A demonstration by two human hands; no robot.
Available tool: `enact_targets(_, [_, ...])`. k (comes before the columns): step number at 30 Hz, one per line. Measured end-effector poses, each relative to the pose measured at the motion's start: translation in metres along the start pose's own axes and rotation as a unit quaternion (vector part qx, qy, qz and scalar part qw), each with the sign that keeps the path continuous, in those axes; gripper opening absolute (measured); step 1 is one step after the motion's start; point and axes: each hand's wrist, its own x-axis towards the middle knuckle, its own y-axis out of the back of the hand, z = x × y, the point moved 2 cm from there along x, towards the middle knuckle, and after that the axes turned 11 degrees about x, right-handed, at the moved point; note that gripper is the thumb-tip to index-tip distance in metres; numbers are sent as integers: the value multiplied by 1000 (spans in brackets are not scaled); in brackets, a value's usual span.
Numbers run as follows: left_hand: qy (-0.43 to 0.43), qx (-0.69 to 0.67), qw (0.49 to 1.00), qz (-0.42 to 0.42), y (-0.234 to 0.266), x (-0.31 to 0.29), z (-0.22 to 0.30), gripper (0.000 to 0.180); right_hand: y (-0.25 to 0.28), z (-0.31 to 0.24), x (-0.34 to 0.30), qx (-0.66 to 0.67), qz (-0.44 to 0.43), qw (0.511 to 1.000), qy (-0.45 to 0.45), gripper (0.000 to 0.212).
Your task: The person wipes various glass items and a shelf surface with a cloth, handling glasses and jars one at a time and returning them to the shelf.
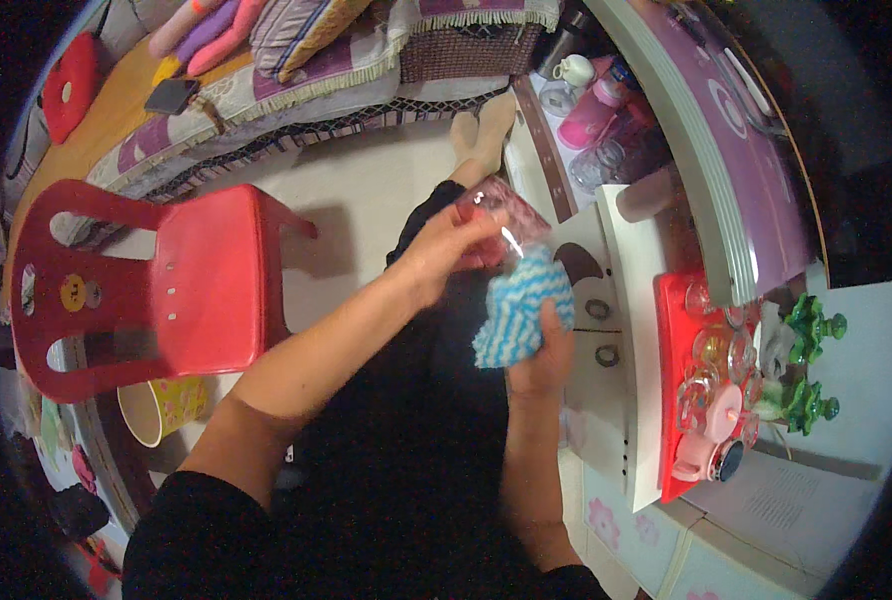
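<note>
My left hand [444,248] is closed around a clear, shiny see-through container [516,212], perhaps a glass; its exact kind is hard to make out, and red and pink show through it. Up against its near end is a blue-and-white striped cloth [519,318]. My right hand [544,365] is closed on that cloth, thumb on top, with most of the fingers hidden beneath. Both hands are close together above my lap.
To the left stands a red plastic chair [214,275], with a yellow bin [171,408] below it. On the right, a white cabinet carries a red tray [672,400] of glasses and a pink jug [706,452]. A cushioned sofa [346,75] runs along the back.
</note>
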Motion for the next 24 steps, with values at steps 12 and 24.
enact_targets(12, [-309,334,865,211,-65,200,52,68,62,86,19,-475,-43,873,99,23])
enact_targets(24, [-398,433,778,222,-101,269,16,68,53,63,24,-467,2,877,114,9])
